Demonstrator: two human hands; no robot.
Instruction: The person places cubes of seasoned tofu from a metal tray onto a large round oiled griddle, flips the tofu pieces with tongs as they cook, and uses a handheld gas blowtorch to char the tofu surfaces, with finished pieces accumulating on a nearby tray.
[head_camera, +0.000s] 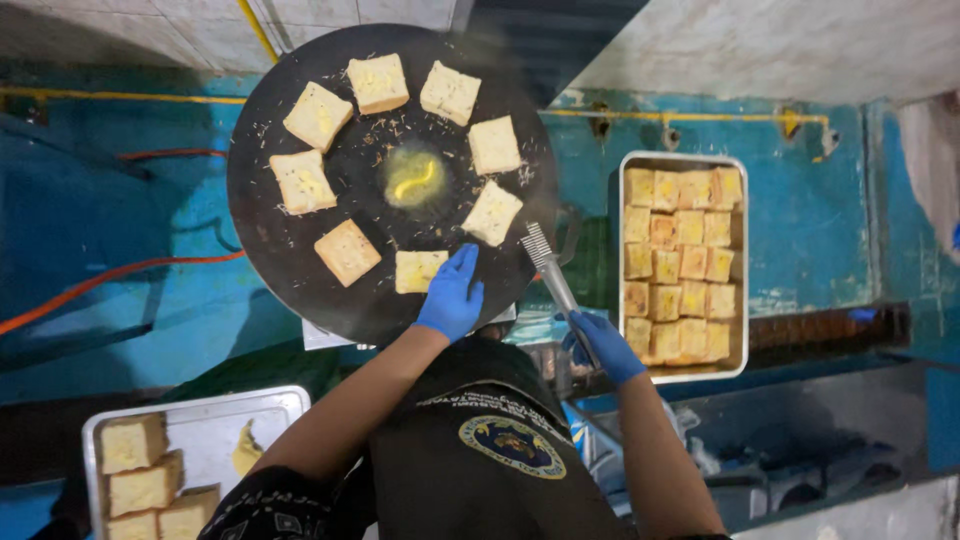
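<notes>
A person in blue gloves works over a round black griddle (270, 215), seen from above. Nearest the camera, at lower left, a metal tray (255, 410) holds a stack of pale bread blocks (145, 478) and a smear of yellow butter. The left hand (452, 295) reaches onto the near edge of the griddle, its fingers (462, 262) held together and pressing just beside a toasted bread square (418, 270), touching or nearly touching its right edge. The right hand (605, 345) hangs off the griddle's rim, fingers clamped on the handle of a metal spatula (550, 268) whose slotted blade points up toward the pan. Eight bread squares in all ring the griddle, with a melting yellow pat of butter (414, 178) at the centre and crumbs scattered about it. To the right, a rectangular metal tray (683, 160) is packed with browned toast pieces (680, 265) against a blue wall.
</notes>
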